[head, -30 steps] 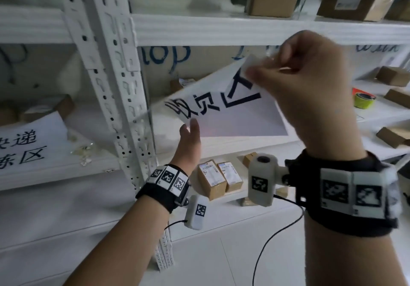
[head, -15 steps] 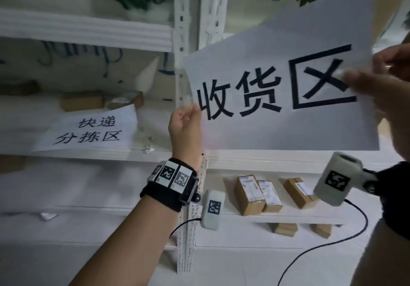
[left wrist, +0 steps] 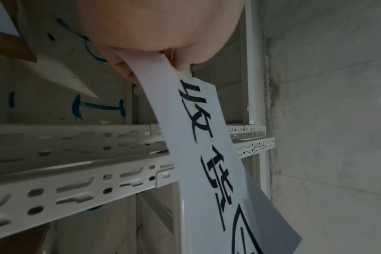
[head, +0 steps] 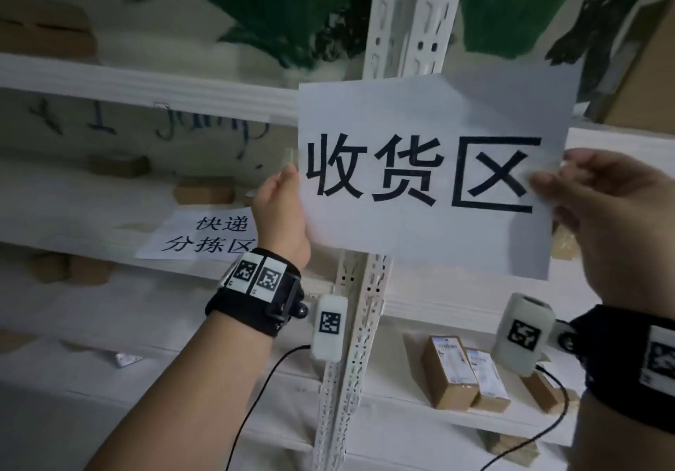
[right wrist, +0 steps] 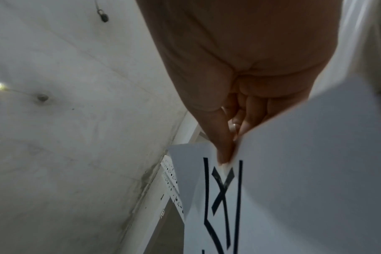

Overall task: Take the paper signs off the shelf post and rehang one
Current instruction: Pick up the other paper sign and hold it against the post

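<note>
Right now the left hand (head: pixel 281 215) & right hand (head: pixel 606 222) are each pinching an edge of the paper sign (head: pixel 431 178) w/ black characters, holding it in front of the shelf post (head: pixel 405 25), and it's probably risking a tear or crooked hang if either pulls unevenly.

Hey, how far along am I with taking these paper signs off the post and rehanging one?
Done, it seems: one small sign lies on the shelf, and none is stuck to the post. In hand: the left hand and right hand pinch the big sign by its side edges, held across the post. Left: fixing it there; tape shows at the left fingertips.
</note>
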The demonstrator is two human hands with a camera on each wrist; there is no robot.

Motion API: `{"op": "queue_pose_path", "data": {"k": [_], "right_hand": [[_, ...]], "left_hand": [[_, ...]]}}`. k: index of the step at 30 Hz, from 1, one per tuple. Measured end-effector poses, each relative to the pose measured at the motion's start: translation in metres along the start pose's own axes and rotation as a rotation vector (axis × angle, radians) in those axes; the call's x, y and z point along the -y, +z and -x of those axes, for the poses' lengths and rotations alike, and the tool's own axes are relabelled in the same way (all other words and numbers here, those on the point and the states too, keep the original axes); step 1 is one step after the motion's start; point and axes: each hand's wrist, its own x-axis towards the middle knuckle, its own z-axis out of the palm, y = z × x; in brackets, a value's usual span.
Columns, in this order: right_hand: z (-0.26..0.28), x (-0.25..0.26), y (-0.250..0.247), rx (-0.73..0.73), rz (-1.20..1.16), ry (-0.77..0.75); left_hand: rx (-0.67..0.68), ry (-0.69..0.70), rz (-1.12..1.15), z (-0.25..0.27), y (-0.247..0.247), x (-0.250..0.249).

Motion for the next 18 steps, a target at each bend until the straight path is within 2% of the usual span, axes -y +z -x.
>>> {"op": "queue_pose_path", "data": {"k": [6,9,11,13,16,18], "right_hand": [[-0.002,-0.008,0.011,-0.038,-0.044,0.039],[-0.004,-0.009,0.017,-0.081,-0.067,0.052],[-0.007,-0.009,0.018,-0.116,-0.085,0.065],[-0.009,-0.010,0.019,-0.132,-0.111,0.082],[-0.011,-0.010,0.022,-0.165,-0.184,0.086],[-0.012,-0.010,0.025,-0.169,-0.233,0.082]], "left_hand": [[-0.018,0.066,0.012,-0.006,0.005,-0.021],[-0.011,0.007,0.086,-0.015,0.012,-0.029],[0.043,-0.051,0.114,-0.022,0.014,-0.033],[0.153,-0.075,0.068,-0.025,0.014,-0.033],[0.211,0.023,-0.042,-0.034,0.012,-0.030],[0.188,0.023,-0.052,-0.043,0.011,-0.027]]}}
